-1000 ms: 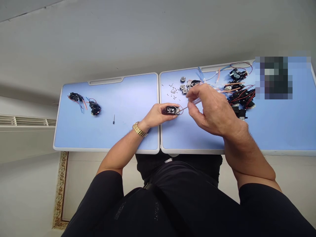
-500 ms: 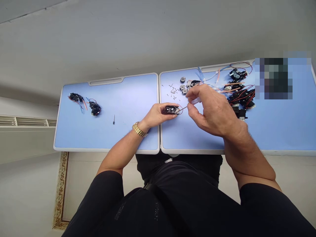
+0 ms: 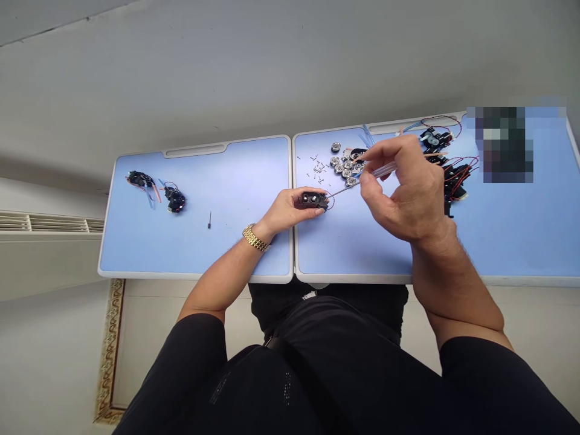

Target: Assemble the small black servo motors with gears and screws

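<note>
In the head view, my left hand [image 3: 285,208] is closed around a small black gearbox part [image 3: 312,199] with round fittings on its upper face and a thin wire loop at its right end. My right hand [image 3: 403,187] grips a screwdriver [image 3: 383,171] by its clear handle, and the thin metal shaft slants down left. Its tip meets or nearly meets the right end of the black part; contact cannot be made out. Beyond the hands lie several round metal-rimmed wheels [image 3: 336,147] and a scatter of small screws [image 3: 318,168].
Black motor assemblies with red wires [image 3: 457,181] lie right of my right hand, partly hidden. Two more black assemblies [image 3: 174,198] and a small screwdriver bit [image 3: 209,220] are on the left table [image 3: 244,175]. A seam divides the two blue tabletops. A blurred patch covers the far right.
My right hand has moved right with the screwdriver, uncovering more of the wheels. The shaft lies flatter and shows more length. My left hand still holds the black part, slightly turned.
</note>
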`<act>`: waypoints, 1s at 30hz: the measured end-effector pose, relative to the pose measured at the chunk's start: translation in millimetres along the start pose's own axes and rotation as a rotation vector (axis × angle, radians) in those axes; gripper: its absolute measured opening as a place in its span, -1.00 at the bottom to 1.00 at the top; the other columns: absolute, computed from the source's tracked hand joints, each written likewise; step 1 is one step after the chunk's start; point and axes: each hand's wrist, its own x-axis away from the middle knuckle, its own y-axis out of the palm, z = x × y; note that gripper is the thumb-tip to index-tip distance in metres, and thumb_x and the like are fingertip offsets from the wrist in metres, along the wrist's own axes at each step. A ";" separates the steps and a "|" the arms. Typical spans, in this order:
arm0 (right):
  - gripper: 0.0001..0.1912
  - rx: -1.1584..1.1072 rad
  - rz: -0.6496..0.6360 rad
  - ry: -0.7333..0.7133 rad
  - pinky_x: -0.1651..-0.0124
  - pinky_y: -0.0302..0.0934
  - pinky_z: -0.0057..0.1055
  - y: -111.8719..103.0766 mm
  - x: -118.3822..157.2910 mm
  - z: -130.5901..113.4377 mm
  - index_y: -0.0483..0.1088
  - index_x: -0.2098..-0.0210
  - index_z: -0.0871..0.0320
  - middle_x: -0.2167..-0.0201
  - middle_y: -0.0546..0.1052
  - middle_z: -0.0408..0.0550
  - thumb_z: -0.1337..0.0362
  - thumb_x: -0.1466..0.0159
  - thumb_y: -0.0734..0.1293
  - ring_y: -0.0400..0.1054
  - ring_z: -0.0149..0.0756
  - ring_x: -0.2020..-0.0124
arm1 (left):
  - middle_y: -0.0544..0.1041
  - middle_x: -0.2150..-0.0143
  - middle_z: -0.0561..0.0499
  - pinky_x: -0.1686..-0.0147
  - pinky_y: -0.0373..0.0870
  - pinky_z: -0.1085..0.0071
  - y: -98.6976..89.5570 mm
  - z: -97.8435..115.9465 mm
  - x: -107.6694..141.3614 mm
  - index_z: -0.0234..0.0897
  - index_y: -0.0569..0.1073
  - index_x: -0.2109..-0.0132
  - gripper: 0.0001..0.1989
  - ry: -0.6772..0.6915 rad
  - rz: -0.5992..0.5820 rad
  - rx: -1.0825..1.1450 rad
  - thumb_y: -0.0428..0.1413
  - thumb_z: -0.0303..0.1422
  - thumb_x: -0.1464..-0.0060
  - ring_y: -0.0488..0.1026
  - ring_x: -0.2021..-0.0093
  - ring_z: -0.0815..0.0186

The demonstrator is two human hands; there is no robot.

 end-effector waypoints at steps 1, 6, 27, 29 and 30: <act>-0.71 0.000 0.010 0.020 0.12 0.55 -0.10 0.4 -0.1 1.8 0.42 -0.11 -0.07 0.22 0.60 -0.12 0.33 -0.43 0.30 0.59 -0.16 0.28 | 0.75 -0.09 -0.19 -0.21 0.63 0.10 -0.9 0.4 0.2 -0.26 0.71 -0.16 -0.47 0.017 -0.009 -0.023 0.54 -0.22 -0.07 0.70 -0.07 0.14; -0.72 0.007 0.017 0.057 0.11 0.54 -0.09 6.7 0.1 9.7 0.43 -0.11 -0.04 0.22 0.60 -0.08 0.30 -0.43 0.31 0.57 -0.14 0.25 | 0.56 -0.43 -0.20 -0.26 0.64 0.07 -4.0 5.1 0.9 -0.13 0.74 -0.12 -0.57 0.160 -0.122 -0.103 0.53 -0.23 -0.10 0.53 -0.42 -0.02; -0.70 0.039 0.082 0.106 0.08 0.53 0.01 15.9 1.6 12.3 0.42 -0.22 -0.06 0.18 0.63 0.01 0.13 -0.56 0.23 0.57 -0.07 0.24 | 0.67 0.14 -0.11 0.29 0.66 0.35 12.6 9.6 -20.6 -0.35 0.65 -0.22 -0.40 -0.163 0.141 0.028 0.50 -0.30 -0.04 0.59 0.19 0.27; -0.69 0.046 0.086 0.095 0.09 0.54 0.01 15.1 2.2 12.1 0.41 -0.23 -0.05 0.19 0.63 0.01 0.11 -0.57 0.22 0.57 -0.07 0.24 | 0.67 0.14 -0.12 0.27 0.67 0.33 12.9 9.5 -22.2 -0.37 0.64 -0.24 -0.36 -0.166 0.151 0.029 0.50 -0.30 -0.03 0.59 0.18 0.25; -0.69 0.046 0.087 0.094 0.09 0.54 0.00 14.6 2.5 12.1 0.41 -0.23 -0.05 0.19 0.63 0.01 0.10 -0.58 0.22 0.57 -0.08 0.24 | 0.67 0.13 -0.12 0.27 0.67 0.33 12.7 9.5 -22.4 -0.36 0.64 -0.25 -0.36 -0.167 0.149 0.028 0.50 -0.29 -0.03 0.60 0.18 0.25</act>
